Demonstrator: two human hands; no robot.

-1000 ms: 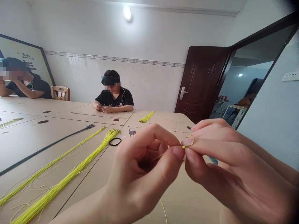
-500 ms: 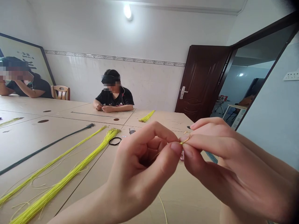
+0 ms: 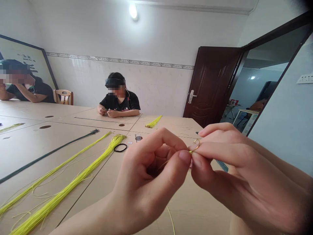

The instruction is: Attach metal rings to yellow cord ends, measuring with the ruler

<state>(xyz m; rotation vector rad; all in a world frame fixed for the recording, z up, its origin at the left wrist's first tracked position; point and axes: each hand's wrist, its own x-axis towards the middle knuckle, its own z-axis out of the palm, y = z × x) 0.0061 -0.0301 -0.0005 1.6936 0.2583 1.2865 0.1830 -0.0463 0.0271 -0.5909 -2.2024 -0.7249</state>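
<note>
The person's left hand (image 3: 149, 176) and right hand (image 3: 244, 176) are together, the thumb and forefinger of each pinched tip to tip on a small curved gold hook (image 3: 196, 146) and the end of a thin yellow thread (image 3: 190, 151), held in the air above the table. The hook's bend stands up just above the right forefinger (image 3: 220, 148), and its lower end disappears between the fingertips. The only change in the last half second is slight: the hook has turned a little between the fingers, while the hands have stayed clamped on it. The long yellow-green cord bundle (image 3: 66, 186) lies on the pale wooden table (image 3: 31, 147) to the left of the hands. A black elastic band (image 3: 120, 148) sits just beside that bundle's far end, with a thinner yellow-green bundle (image 3: 61, 166) and a dark green bundle (image 3: 49, 156) further left of it. Well beyond it, a seated co-worker (image 3: 119, 101) works with both hands together.
</note>
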